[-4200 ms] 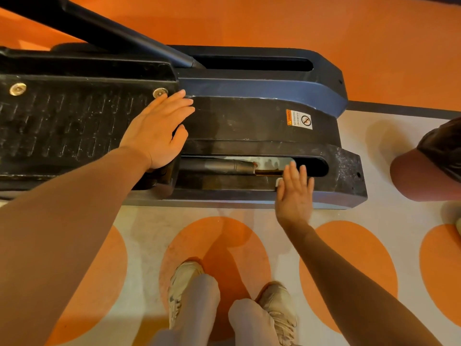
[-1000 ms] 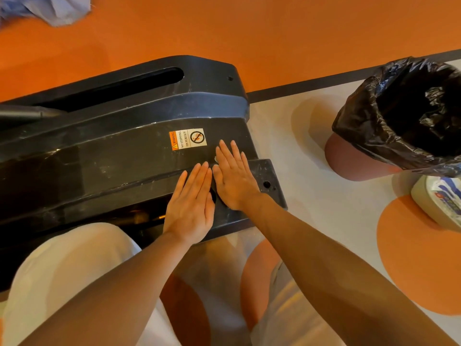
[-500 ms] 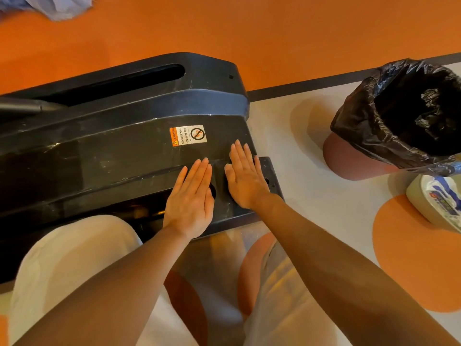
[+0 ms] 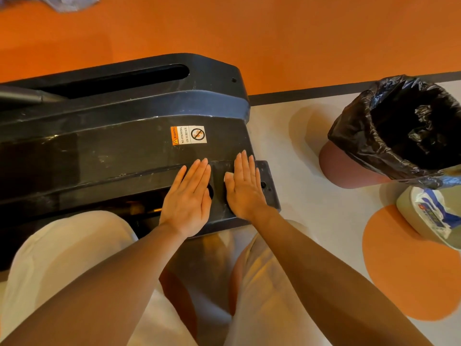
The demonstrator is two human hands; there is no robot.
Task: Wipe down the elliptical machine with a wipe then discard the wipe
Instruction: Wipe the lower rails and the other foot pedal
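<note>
- The right hand [image 4: 245, 189] lay flat on the near right corner of the elliptical machine [image 4: 119, 151], fingers straight and pressed together, palm down.
- A small white corner of the wipe [image 4: 227, 176] showed at the left edge of that hand, beside the thumb; the rest of it lay hidden beneath the palm.
- The left hand [image 4: 188, 199] rested flat just to the left of the right one, fingers straight and close together, pointing far and slightly right, holding nothing; the two hands were near each other but apart.
- Just beyond the fingertips, on the machine's dark top, sat an orange and white warning sticker [image 4: 188, 135].
- Both bare forearms ran in from the near edge, over knees in pale trousers [image 4: 62, 248].
- To the right, well apart from the machine, stood a bin lined with a black bag [image 4: 399, 128], its mouth open.
- Nearer than the bin, at the right edge, was a pale tub of wipes [image 4: 429, 216].
- The floor [image 4: 299, 196] was pale with orange circles, meeting an orange area on the far side.
</note>
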